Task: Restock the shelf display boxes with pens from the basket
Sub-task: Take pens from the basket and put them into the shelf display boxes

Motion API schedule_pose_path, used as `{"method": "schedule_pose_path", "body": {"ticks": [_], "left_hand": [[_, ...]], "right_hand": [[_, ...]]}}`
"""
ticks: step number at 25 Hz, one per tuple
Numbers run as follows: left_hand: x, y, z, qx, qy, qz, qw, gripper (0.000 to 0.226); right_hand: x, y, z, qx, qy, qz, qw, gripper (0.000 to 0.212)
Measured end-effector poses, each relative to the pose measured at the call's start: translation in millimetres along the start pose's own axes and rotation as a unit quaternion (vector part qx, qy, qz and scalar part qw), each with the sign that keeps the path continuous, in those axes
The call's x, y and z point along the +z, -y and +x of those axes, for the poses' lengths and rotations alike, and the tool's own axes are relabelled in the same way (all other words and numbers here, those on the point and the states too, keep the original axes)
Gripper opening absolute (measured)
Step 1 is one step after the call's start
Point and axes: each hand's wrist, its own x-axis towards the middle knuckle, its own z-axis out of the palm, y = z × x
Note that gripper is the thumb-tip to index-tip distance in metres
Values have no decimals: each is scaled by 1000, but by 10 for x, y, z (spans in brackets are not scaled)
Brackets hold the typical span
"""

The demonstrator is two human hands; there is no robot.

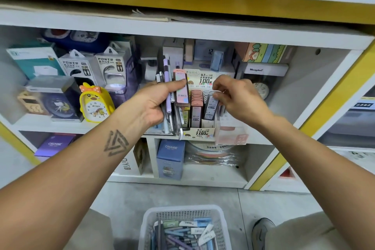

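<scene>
Fingers [220, 95] pinch a flat, clear-capped lead case [211, 107] over the cardboard display box [204, 132].

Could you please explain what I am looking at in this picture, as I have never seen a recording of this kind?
There is no machine here: a person wears one camera on the head, which looks forward and down at their own bare arms. They face a white shop shelf filled with stationery, boxed power banks and a yellow duck-shaped alarm clock. The left hand grips a bundle of pens together with a flat pink lead case. The right hand pinches a small dark lead case at the cardboard display box printed "0.7 HB 100". On the floor below stands a white plastic mesh basket with more pens and cases inside.
</scene>
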Motion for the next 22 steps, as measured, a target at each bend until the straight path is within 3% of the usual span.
{"method": "schedule_pose_path", "body": {"ticks": [7, 12, 15, 19, 22], "left_hand": [[33, 95, 47, 3, 12, 14, 1000, 27], [70, 136, 85, -3, 19, 14, 1000, 26], [87, 145, 102, -5, 23, 14, 1000, 29], [138, 156, 105, -3, 28, 14, 1000, 34], [180, 188, 112, -1, 29, 12, 1000, 38]], "right_hand": [[-1, -2, -6, -3, -4, -1, 1000, 7], [98, -25, -66, -15, 90, -47, 995, 11], [71, -52, -13, -22, 36, -102, 994, 18], [-149, -181, 94, 113, -101, -109, 983, 26], [-174, -210, 128, 129, -71, -135, 980, 39]]}}
